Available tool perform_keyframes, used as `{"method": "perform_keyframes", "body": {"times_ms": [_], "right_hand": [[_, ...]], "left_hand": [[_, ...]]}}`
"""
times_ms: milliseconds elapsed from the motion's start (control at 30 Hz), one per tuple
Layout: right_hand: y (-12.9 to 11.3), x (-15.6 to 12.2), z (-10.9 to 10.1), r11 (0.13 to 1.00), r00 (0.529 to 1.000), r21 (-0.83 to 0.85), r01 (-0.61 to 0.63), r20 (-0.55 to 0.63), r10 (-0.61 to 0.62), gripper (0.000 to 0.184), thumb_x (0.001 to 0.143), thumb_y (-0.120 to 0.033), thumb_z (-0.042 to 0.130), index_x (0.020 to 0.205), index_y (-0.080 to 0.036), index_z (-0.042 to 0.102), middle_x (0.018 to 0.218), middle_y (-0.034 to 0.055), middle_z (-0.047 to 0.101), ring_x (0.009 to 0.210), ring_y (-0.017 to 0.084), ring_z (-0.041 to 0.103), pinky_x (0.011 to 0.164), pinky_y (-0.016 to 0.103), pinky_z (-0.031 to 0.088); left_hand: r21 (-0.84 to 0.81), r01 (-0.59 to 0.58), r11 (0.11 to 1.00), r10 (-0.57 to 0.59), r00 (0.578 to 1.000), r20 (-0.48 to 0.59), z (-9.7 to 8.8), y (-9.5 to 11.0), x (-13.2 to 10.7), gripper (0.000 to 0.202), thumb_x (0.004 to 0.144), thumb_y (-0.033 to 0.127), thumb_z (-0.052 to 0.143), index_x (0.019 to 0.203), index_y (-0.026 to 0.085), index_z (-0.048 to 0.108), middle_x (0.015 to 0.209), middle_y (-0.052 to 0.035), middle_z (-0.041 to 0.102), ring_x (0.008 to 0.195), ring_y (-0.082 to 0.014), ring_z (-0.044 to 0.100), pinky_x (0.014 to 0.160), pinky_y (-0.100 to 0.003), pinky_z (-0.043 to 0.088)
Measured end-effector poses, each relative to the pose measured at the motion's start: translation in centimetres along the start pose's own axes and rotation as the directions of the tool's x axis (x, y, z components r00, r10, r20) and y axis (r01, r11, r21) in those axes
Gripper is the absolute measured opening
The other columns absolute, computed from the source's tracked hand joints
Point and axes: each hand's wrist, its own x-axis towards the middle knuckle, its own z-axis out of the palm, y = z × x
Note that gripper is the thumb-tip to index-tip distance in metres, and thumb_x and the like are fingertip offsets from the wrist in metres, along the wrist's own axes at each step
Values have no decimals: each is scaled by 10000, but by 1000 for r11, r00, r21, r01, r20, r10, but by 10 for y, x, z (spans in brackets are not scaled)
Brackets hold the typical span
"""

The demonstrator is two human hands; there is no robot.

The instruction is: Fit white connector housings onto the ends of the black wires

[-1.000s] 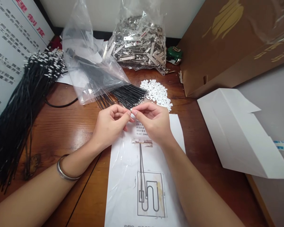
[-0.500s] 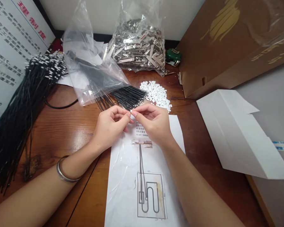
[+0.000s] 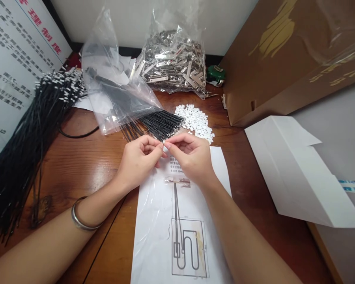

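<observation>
My left hand (image 3: pixel 144 156) and my right hand (image 3: pixel 192 156) meet fingertip to fingertip over the top of a printed sheet, both closed in a pinch. A tiny white connector piece (image 3: pixel 164 141) shows where the fingertips meet, at the tip of my right thumb and forefinger. What my left fingers pinch is hidden behind them. Just beyond the hands lies a bundle of black wires (image 3: pixel 162 122), its bare ends fanned towards a pile of small white connector pieces (image 3: pixel 197 120). A clear plastic bag (image 3: pixel 106 114) covers the bundle's rear part.
The sheet (image 3: pixel 154 236) carries a drawing under clear film. At left, black wires with white ends (image 3: pixel 20 154) lean on a printed board. Behind are a bag of metal strips (image 3: pixel 174 63) and a green tape measure (image 3: pixel 215 75). A brown box (image 3: pixel 284 51) and folded white card (image 3: pixel 298 169) stand right.
The view has shifted slightly, so the surroundings sit a little lower. Both hands keep the same pinch at the same spot, with barely any finger movement.
</observation>
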Motion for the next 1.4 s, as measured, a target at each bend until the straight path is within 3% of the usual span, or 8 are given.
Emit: {"method": "perform_keyframes", "body": {"times_ms": [367,867,1067,1400], "right_hand": [[1,-1,0,1000,1000,-13,27,2,-27,23,763,-200,723,746,-184,721,723,20,723,643,138,656,597,297,532],[-6,2,-3,985,992,114,-127,24,125,77,717,-254,729,712,-178,720,685,7,710,583,109,612,567,272,511],[-5,2,-3,990,993,77,-117,23,116,88,719,-267,730,715,-179,715,652,3,693,566,111,590,522,265,467],[-3,2,-3,992,992,69,-109,65,105,89,728,-259,738,731,-179,700,673,16,704,606,129,625,556,282,496]], "left_hand": [[4,-11,1000,11,1000,1,0,0,-1,132,827,241,695,771,140,633,683,-19,741,476,-68,616,445,-146,490],[-26,-24,999,25,1000,19,1,0,0,129,823,232,710,783,138,630,676,-14,732,479,-66,612,457,-146,488],[-20,-30,999,30,999,16,1,0,0,126,806,224,723,777,144,631,670,-12,728,481,-78,616,461,-163,490],[21,-41,999,41,999,6,2,0,-1,135,814,243,712,768,152,624,679,-22,726,492,-91,629,471,-181,495]]}}
